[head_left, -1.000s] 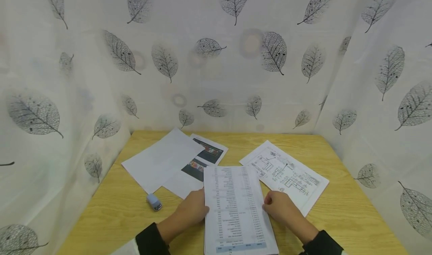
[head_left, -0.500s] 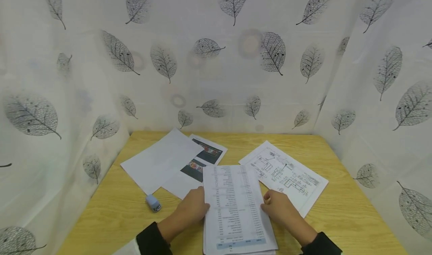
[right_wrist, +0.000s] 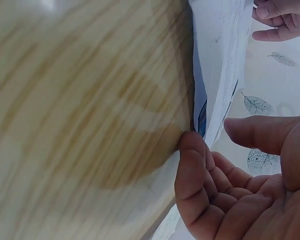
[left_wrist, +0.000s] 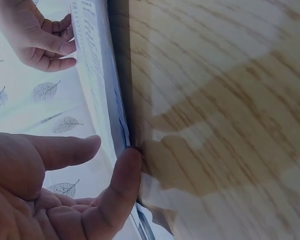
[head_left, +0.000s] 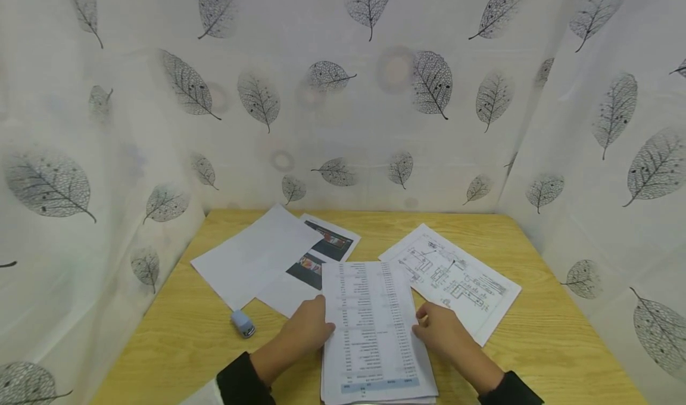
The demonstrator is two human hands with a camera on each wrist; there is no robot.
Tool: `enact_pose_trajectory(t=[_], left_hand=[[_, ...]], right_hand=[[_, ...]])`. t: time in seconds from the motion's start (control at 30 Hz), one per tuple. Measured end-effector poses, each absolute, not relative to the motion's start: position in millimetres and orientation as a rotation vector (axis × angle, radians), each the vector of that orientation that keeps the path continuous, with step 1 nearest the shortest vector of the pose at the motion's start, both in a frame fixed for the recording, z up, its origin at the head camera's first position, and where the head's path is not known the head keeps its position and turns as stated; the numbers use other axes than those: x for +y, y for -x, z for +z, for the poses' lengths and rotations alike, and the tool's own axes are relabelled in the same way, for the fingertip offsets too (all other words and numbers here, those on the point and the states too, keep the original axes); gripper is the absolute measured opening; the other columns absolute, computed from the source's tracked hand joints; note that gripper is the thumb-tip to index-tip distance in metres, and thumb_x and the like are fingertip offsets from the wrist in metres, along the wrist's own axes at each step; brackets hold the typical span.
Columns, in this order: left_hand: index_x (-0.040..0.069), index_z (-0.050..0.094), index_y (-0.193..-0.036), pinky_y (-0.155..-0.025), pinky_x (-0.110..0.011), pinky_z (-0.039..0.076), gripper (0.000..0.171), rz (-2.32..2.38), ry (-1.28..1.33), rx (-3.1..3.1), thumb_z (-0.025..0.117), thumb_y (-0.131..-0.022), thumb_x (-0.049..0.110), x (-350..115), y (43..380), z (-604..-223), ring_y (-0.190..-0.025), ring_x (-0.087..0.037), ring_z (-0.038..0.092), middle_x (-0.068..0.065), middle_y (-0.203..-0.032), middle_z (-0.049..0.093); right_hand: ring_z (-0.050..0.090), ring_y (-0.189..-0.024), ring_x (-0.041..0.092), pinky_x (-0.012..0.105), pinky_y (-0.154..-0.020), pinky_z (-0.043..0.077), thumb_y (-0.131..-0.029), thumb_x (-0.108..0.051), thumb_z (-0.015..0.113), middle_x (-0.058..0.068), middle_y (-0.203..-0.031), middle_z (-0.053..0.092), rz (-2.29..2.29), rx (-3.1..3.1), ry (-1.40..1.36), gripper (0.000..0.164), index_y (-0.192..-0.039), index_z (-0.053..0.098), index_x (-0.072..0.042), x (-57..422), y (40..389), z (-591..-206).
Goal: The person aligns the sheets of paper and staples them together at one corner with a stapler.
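Observation:
A stack of printed sheets (head_left: 370, 327) lies in front of me in the head view, covered in columns of text with a blue band near its lower edge. My left hand (head_left: 308, 324) grips its left edge, thumb over the top sheet. At the opposite edge, my right hand (head_left: 442, 330) holds the stack between thumb and curled fingers. In the left wrist view the left index fingertip meets the lower edge of the stack (left_wrist: 97, 65). The right wrist view has the right fingertips right at the edge of the stack (right_wrist: 215, 65), low over the wood.
On the wooden table (head_left: 177, 357), a blank white sheet (head_left: 262, 256) overlaps a page with dark pictures (head_left: 332, 241) at the back left. A sheet of line drawings (head_left: 455, 280) lies back right. Left of the left hand sits a small pale blue object (head_left: 243, 323) with a dark end.
The stack's near edge has shifted slightly away from me and to the left, and lower sheets peek out beneath it. My right hand has edged slightly left; both hands stay at the edges.

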State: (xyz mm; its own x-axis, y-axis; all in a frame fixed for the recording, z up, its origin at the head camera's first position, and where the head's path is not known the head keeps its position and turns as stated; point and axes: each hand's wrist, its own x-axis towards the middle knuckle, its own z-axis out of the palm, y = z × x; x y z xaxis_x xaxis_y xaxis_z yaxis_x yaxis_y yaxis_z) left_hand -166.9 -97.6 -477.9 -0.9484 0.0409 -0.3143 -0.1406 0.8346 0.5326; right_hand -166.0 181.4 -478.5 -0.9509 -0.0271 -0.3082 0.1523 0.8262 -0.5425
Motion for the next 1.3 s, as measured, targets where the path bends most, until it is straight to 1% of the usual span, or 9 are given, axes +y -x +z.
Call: enact_pose_trajectory(t=[0.27,0.43,0.6,0.67,0.87,1.0,1.13,1.2,1.3], left_hand=[[-0.003,0.047,-0.145,-0.08,-0.042,0.054,0.073,0.692,-0.035,2.82,0.077,-0.089,0.035,-87,169,-473,-0.098,-0.026,0.062,-0.021,-0.124,0.06],[0.005,0.048,-0.144,-0.088,-0.047,0.055,0.071,0.949,-0.079,2.67,0.077,-0.089,0.04,-57,175,-456,-0.108,-0.028,0.064,-0.015,-0.122,0.062],[0.014,0.047,-0.14,-0.068,-0.043,0.057,0.069,1.298,-0.046,2.306,0.08,-0.086,0.041,-11,172,-445,-0.086,-0.028,0.066,-0.012,-0.117,0.062],[0.014,0.046,-0.139,-0.064,-0.043,0.058,0.068,1.409,0.004,2.193,0.081,-0.086,0.038,9,172,-444,-0.085,-0.03,0.066,-0.014,-0.12,0.061],[0.008,0.041,-0.14,-0.08,-0.057,0.058,0.069,1.668,0.236,1.941,0.081,-0.087,0.027,56,176,-448,-0.11,-0.043,0.063,-0.023,-0.125,0.058],[0.001,0.025,-0.152,-0.092,-0.071,0.048,0.086,1.853,0.383,1.723,0.079,-0.087,0.017,79,171,-456,-0.128,-0.058,0.048,-0.034,-0.134,0.048],[-0.003,0.008,-0.158,-0.098,-0.073,0.042,0.099,1.922,0.453,1.625,0.076,-0.087,0.014,94,162,-461,-0.134,-0.06,0.038,-0.037,-0.145,0.035],[-0.004,0.005,-0.158,-0.1,-0.073,0.041,0.101,1.949,0.469,1.607,0.074,-0.087,0.014,99,160,-461,-0.134,-0.059,0.038,-0.035,-0.148,0.032],[-0.006,0.001,-0.158,-0.1,-0.078,0.036,0.102,2.016,0.49,1.566,0.072,-0.087,0.011,108,161,-457,-0.137,-0.059,0.034,-0.036,-0.15,0.03]], right_hand=[[0.064,-0.078,0.016,0.034,-0.064,0.052,-0.09,-0.023,0.075,0.004,-0.092,0.07,-0.8,2.773,-0.055,0.03,-0.113,0.067,-0.006,193,166,-474],[0.065,-0.085,0.019,0.039,-0.069,0.053,-0.091,-0.027,0.073,0.004,-0.094,0.07,-0.76,2.874,0.013,0.034,-0.116,0.068,-0.005,213,178,-459],[0.067,-0.1,0.031,0.048,-0.081,0.056,-0.093,-0.029,0.072,0.014,-0.11,0.07,-0.738,2.943,0.103,0.041,-0.122,0.066,0.0,240,196,-446],[0.066,-0.107,0.037,0.051,-0.085,0.056,-0.095,-0.03,0.07,0.019,-0.117,0.068,-0.737,2.953,0.13,0.045,-0.126,0.064,0.002,250,205,-443],[0.059,-0.117,0.05,0.058,-0.09,0.053,-0.097,-0.032,0.068,0.03,-0.13,0.061,-0.735,2.978,0.158,0.052,-0.132,0.059,0.006,276,232,-443],[0.054,-0.122,0.054,0.062,-0.094,0.049,-0.098,-0.031,0.067,0.035,-0.136,0.055,-0.713,2.988,0.124,0.057,-0.136,0.054,0.009,296,250,-450],[0.049,-0.126,0.057,0.065,-0.1,0.045,-0.1,-0.032,0.064,0.038,-0.14,0.049,-0.687,2.979,0.059,0.063,-0.14,0.047,0.013,314,266,-459],[0.045,-0.129,0.058,0.066,-0.103,0.041,-0.101,-0.034,0.061,0.041,-0.142,0.045,-0.685,2.952,-0.003,0.067,-0.142,0.043,0.015,321,272,-464],[0.04,-0.133,0.06,0.067,-0.108,0.038,-0.103,-0.039,0.055,0.044,-0.145,0.039,-0.676,2.893,-0.096,0.074,-0.146,0.034,0.018,329,278,-472]])
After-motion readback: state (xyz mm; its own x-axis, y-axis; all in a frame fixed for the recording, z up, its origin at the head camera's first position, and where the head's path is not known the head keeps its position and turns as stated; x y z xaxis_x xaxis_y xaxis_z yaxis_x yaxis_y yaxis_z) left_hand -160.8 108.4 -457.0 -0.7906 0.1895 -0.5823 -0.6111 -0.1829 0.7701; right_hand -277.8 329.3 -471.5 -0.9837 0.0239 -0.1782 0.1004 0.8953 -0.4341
